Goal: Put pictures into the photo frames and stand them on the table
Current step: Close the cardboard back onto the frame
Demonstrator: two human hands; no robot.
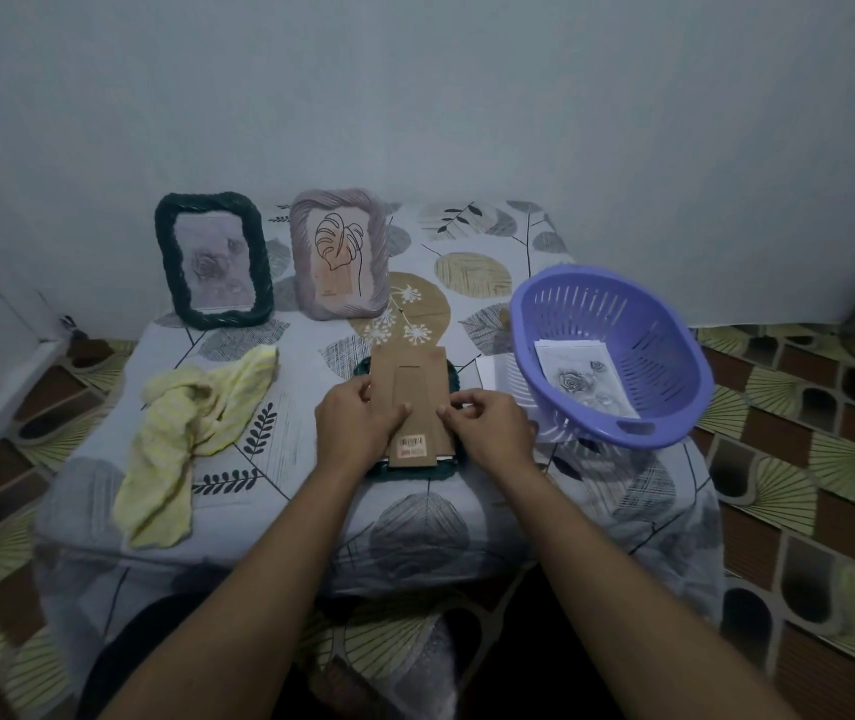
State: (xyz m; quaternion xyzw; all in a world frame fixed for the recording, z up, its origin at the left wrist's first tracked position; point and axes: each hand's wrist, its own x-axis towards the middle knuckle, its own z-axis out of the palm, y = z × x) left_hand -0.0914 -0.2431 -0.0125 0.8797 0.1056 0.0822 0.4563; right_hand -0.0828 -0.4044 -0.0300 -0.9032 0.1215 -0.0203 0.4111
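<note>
A dark green photo frame (417, 472) lies face down at the table's front centre, mostly hidden under its brown cardboard backing (412, 381) with a barcode sticker. My left hand (357, 426) grips the backing's left edge, thumb on top. My right hand (487, 426) pinches its right edge. Two frames stand at the back: a dark green one (213, 259) holding a rose picture and a pink one (340, 252) holding a leaf drawing. Another rose picture (583, 379) lies in the purple basket (607, 356).
A crumpled yellow cloth (191, 433) lies on the left of the leaf-patterned tablecloth (472, 272). White paper (493, 371) sits under the basket's left side. The wall rises right behind the table; patterned floor surrounds it.
</note>
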